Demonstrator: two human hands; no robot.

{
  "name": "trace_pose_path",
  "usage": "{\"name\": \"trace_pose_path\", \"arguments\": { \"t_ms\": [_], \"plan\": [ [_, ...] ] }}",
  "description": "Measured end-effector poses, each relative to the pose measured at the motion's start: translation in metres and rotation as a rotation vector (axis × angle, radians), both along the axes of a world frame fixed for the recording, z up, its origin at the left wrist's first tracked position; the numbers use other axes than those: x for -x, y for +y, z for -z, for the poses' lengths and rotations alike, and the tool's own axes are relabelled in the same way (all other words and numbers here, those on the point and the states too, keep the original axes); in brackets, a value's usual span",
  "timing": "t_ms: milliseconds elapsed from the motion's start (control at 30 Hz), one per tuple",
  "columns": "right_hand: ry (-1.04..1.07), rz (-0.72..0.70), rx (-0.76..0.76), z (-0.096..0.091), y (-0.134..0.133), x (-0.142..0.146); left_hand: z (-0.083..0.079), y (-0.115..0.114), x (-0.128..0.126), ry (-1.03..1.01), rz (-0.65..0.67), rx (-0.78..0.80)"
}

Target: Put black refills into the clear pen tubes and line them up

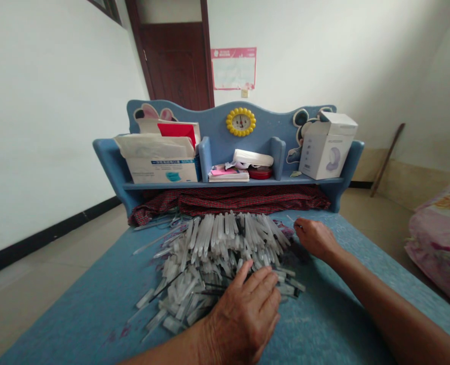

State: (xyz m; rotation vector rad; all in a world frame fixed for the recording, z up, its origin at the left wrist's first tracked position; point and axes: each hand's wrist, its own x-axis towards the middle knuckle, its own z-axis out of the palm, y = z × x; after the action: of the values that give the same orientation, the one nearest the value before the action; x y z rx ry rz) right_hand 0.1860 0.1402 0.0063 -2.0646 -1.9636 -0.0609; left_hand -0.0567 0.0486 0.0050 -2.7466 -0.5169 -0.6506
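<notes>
A heap of frosted, see-through plastic tube-like pieces [217, 238], with several dark thin sticks among them, lies on the blue tabletop [324, 314]. The upper pieces are lined up side by side; the lower ones lie loose in many directions. My left hand [248, 309] rests palm down over the near right part of the heap, fingers stretched out. Just right of the heap, my right hand [315, 237] is closed in a pinch. A thin pale stick [289, 218] pokes out by its fingertips; what else lies inside the fingers is hidden.
A blue shelf [232, 184] stands along the table's back, holding a mask box [164, 170], a yellow flower-shaped clock [240, 122], papers [228, 176] and a white box [327, 147]. Checked dark red cloth [225, 200] lies below it. Flowered bedding [441, 238] is at right.
</notes>
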Motion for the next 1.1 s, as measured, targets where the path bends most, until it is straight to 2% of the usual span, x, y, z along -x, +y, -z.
{"name": "trace_pose_path", "arguments": {
  "t_ms": [267, 567, 867, 1100],
  "plan": [
    [0.207, -0.004, 0.137, 0.005, 0.011, -0.018, -0.002, -0.004, 0.000, -0.001, -0.030, 0.015],
    [0.351, -0.154, 0.180, 0.002, 0.003, 0.001, -0.003, -0.004, 0.000, -0.018, -0.027, 0.007],
    [0.411, -0.071, 0.185, 0.009, 0.014, -0.008, -0.006, -0.006, 0.000, 0.000, -0.036, 0.034],
    [0.372, 0.031, 0.213, 0.012, 0.030, -0.012, 0.005, 0.002, 0.002, 0.014, -0.001, 0.022]
  ]
}}
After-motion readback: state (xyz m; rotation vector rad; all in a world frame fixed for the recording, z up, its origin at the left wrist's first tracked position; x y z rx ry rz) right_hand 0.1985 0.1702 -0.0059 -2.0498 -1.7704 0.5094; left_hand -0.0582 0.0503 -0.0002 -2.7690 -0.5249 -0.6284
